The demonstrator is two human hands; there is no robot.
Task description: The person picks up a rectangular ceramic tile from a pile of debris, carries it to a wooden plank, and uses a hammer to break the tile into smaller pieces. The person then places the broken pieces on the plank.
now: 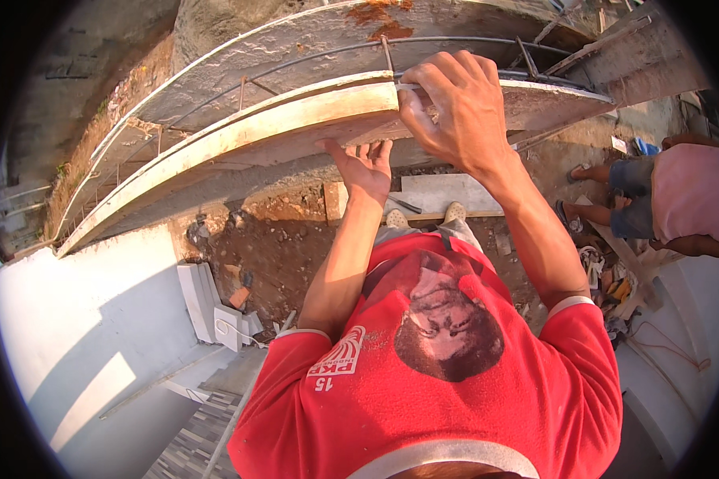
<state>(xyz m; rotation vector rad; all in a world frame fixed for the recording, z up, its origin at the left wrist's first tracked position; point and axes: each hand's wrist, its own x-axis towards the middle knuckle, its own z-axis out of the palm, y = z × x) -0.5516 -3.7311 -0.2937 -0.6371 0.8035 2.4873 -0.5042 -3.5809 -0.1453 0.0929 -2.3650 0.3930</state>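
A long wooden formwork board (295,112) runs across in front of me at chest height, with another board (547,97) continuing to the right. My right hand (459,108) is curled over the upper edge where the two meet, thumb on the near side. Its fingertips are partly hidden, and a thin pale strip (408,86) shows by the thumb. My left hand (363,168) is raised beneath the left board, fingers apart and stretched up to its underside. Behind the boards, a steel reinforcing bar (327,52) runs lengthwise, with short cross bars.
A grey concrete face (295,57) stands behind the bars. Below me, my feet are on a pale plank (443,193) over rubble-strewn soil (280,255). A co-worker in a pink top (695,191) is at the right. White slabs (201,295) lean by a white wall (80,295) at left.
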